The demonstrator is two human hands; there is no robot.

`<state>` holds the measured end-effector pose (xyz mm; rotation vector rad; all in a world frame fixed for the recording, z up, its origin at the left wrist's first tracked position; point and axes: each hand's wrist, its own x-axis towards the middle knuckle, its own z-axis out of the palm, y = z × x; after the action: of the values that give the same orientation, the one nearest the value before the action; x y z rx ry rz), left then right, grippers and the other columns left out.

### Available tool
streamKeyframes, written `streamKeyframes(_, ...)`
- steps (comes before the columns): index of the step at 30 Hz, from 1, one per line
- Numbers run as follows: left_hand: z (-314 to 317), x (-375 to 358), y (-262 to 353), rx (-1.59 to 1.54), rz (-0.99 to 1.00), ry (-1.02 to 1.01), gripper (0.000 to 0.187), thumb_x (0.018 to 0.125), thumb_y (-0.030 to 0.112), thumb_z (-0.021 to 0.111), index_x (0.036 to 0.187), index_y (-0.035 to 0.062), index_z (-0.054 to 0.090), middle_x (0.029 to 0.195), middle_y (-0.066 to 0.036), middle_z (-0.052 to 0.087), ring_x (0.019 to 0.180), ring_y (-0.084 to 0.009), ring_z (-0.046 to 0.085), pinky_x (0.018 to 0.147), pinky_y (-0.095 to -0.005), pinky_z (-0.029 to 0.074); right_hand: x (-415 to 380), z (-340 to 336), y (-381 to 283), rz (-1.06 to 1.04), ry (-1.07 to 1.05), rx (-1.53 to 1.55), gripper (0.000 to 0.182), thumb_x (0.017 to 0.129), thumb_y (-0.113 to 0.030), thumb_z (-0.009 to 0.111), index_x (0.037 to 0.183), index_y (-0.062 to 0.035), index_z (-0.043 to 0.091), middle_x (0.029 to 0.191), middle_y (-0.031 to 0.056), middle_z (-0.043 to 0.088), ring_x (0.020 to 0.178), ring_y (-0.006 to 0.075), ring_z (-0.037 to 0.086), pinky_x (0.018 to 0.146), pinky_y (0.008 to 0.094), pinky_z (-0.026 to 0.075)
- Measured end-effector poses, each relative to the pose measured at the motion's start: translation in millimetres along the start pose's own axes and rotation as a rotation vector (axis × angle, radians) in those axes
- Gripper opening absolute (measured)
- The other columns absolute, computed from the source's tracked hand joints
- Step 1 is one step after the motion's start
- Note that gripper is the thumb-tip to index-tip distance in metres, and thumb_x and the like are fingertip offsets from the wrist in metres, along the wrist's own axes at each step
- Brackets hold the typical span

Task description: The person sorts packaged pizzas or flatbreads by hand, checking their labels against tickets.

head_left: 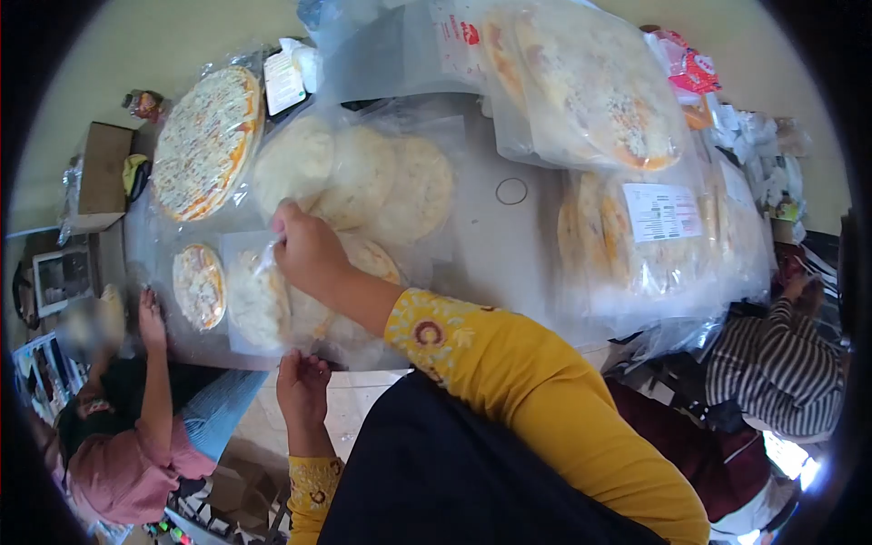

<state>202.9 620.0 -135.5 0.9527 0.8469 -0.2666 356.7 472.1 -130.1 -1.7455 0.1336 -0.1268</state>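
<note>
A small pizza in a clear plastic bag (256, 295) lies flat near the table's front edge. My right hand (309, 254) is closed in a pinch at the upper right corner of this bag, its plastic bunched by the fingers. Below the bag's lower right, my left hand (302, 386) has curled fingers at the table edge; what they hold, if anything, is too small to tell. Another bagged pizza (368, 259) lies partly hidden behind my right forearm. Beyond my hands, several pale pizza bases in clear bags (413, 186) overlap.
A large pizza (204, 141) and a small pizza (198, 286) lie at the left. Stacked bagged pizzas (599, 86) and labelled packs (663, 213) stand at the right. A rubber band (511, 191) rests on the table (490, 263). Co-workers (150, 427) are on both sides.
</note>
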Motion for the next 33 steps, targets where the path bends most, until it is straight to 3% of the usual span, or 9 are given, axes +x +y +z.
streamKeyframes(4, -7.6, -12.4, 13.4, -0.105, -0.036, -0.153, 0.013, 0.086, 0.023, 0.054, 0.079, 0.0121, 0.054, 0.077, -0.003, 0.059, 0.076, -0.0167, 0.057, 0.07, -0.0341, 0.047, 7.0, -13.5, 4.1, 0.027, -0.116, 0.012, 0.019, 0.068, -0.003, 0.06, 0.086, -0.0021, 0.055, 0.077, 0.0161, 0.062, 0.073, 0.0292, 0.062, 0.068, 0.0368, 0.048)
streamKeyframes(6, -7.9, -15.8, 17.3, -0.154, -0.04, -0.278, 0.014, 0.085, 0.023, 0.054, 0.078, 0.0107, 0.055, 0.084, -0.003, 0.062, 0.082, -0.0175, 0.058, 0.074, -0.0351, 0.046, 16.8, -29.3, 1.4, 0.014, -0.213, 0.083, 0.021, 0.068, -0.001, 0.062, 0.088, 0.001, 0.059, 0.077, 0.0131, 0.062, 0.065, 0.0236, 0.062, 0.057, 0.0328, 0.05)
streamKeyframes(13, 11.5, -34.7, 13.9, -0.201, 0.04, -0.146, 0.013, 0.085, 0.021, 0.054, 0.083, 0.009, 0.055, 0.09, -0.004, 0.062, 0.083, -0.0193, 0.059, 0.074, -0.0346, 0.047, 38.7, -67.9, -24.7, 0.183, -0.603, 0.0, 0.021, 0.068, 0.001, 0.063, 0.089, 0.0039, 0.061, 0.074, 0.0103, 0.061, 0.05, 0.0169, 0.059, 0.044, 0.029, 0.048)
streamKeyframes(17, 15.6, -41.4, -6.6, -0.041, 0.018, -0.018, 0.009, 0.085, 0.02, 0.054, 0.085, 0.0106, 0.054, 0.086, -0.004, 0.06, 0.081, -0.0193, 0.058, 0.073, -0.0346, 0.047, 43.7, -64.0, -12.2, 0.058, -0.602, -0.287, 0.021, 0.065, 0.001, 0.064, 0.086, 0.0042, 0.061, 0.074, 0.0113, 0.061, 0.05, 0.018, 0.059, 0.044, 0.03, 0.048)
streamKeyframes(21, 17.6, -43.7, -26.0, 0.13, 0.02, -0.033, 0.008, 0.086, 0.017, 0.053, 0.084, 0.0092, 0.054, 0.081, -0.004, 0.06, 0.079, -0.018, 0.06, 0.07, -0.0325, 0.048, 37.0, -81.3, -11.9, 0.156, -0.651, -0.394, 0.024, 0.061, 0.0, 0.064, 0.084, 0.0045, 0.061, 0.074, 0.0125, 0.061, 0.049, 0.0191, 0.059, 0.043, 0.0304, 0.047)
streamKeyframes(23, 21.6, -45.4, -34.3, 0.196, 0.019, -0.001, 0.011, 0.087, 0.019, 0.054, 0.082, 0.0092, 0.053, 0.077, -0.003, 0.059, 0.078, -0.0157, 0.06, 0.068, -0.0302, 0.048, 25.0, -92.5, -0.2, 0.19, -0.614, -0.244, 0.024, 0.061, 0.001, 0.064, 0.084, 0.0051, 0.06, 0.074, 0.0125, 0.062, 0.045, 0.0184, 0.057, 0.042, 0.0301, 0.046)
streamKeyframes(25, 18.4, -43.5, -42.7, 0.231, -0.004, 0.032, 0.013, 0.087, 0.022, 0.055, 0.082, 0.0096, 0.053, 0.077, -0.002, 0.057, 0.078, -0.0127, 0.058, 0.069, -0.0289, 0.049, 15.9, -96.2, 11.3, 0.164, -0.577, -0.268, 0.021, 0.062, -0.001, 0.064, 0.081, 0.0039, 0.06, 0.074, 0.0141, 0.061, 0.05, 0.0209, 0.059, 0.048, 0.0317, 0.047)
streamKeyframes(28, 27.4, -47.1, -38.6, 0.188, -0.045, 0.047, 0.013, 0.087, 0.02, 0.056, 0.082, 0.0092, 0.053, 0.079, -0.001, 0.056, 0.078, -0.0109, 0.057, 0.07, -0.0281, 0.05, 9.7, -93.4, 9.0, 0.15, -0.545, -0.484, 0.017, 0.066, -0.008, 0.056, 0.082, -0.0039, 0.062, 0.083, 0.015, 0.062, 0.08, 0.0285, 0.06, 0.073, 0.037, 0.048)
streamKeyframes(33, 21.0, -39.7, -31.1, 0.109, -0.082, -0.011, 0.011, 0.087, 0.015, 0.056, 0.082, 0.0062, 0.052, 0.079, -0.002, 0.054, 0.075, -0.011, 0.055, 0.07, -0.0302, 0.052, 6.1, -87.2, -26.6, 0.048, -0.518, -0.724, 0.03, 0.071, -0.019, 0.064, 0.096, -0.0045, 0.057, 0.097, 0.0141, 0.059, 0.09, 0.0293, 0.058, 0.077, 0.037, 0.046)
